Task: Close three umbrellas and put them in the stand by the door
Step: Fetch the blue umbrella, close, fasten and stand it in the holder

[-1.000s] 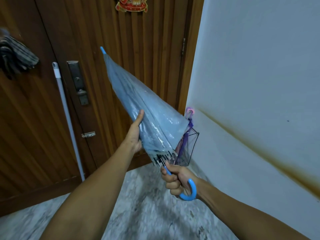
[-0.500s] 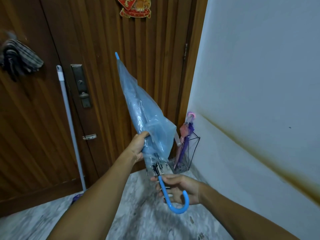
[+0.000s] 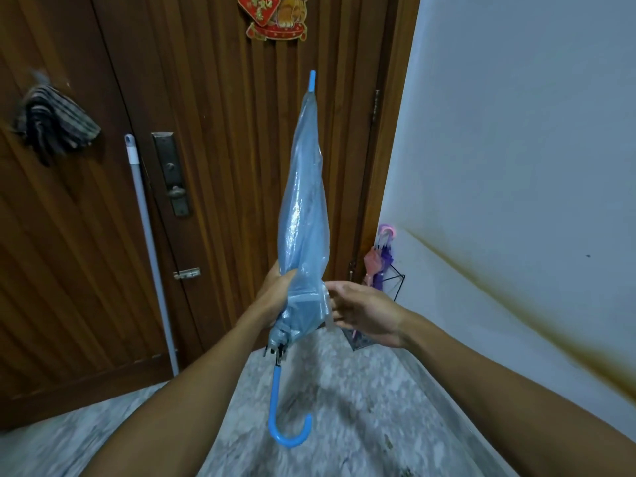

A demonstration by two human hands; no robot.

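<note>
Left hand (image 3: 275,294) gripping blue umbrella (image 3: 304,215), right hand (image 3: 361,313) loose beside (fingers relaxed), wire stand (image 3: 395,282) behind

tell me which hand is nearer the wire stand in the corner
Right. The right hand is just in front of the wire stand; the left hand grips the blue umbrella farther left.

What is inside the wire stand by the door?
The wire stand holds two closed umbrellas, a pink umbrella and a purple umbrella. Its lower part is hidden behind the right hand.
</note>
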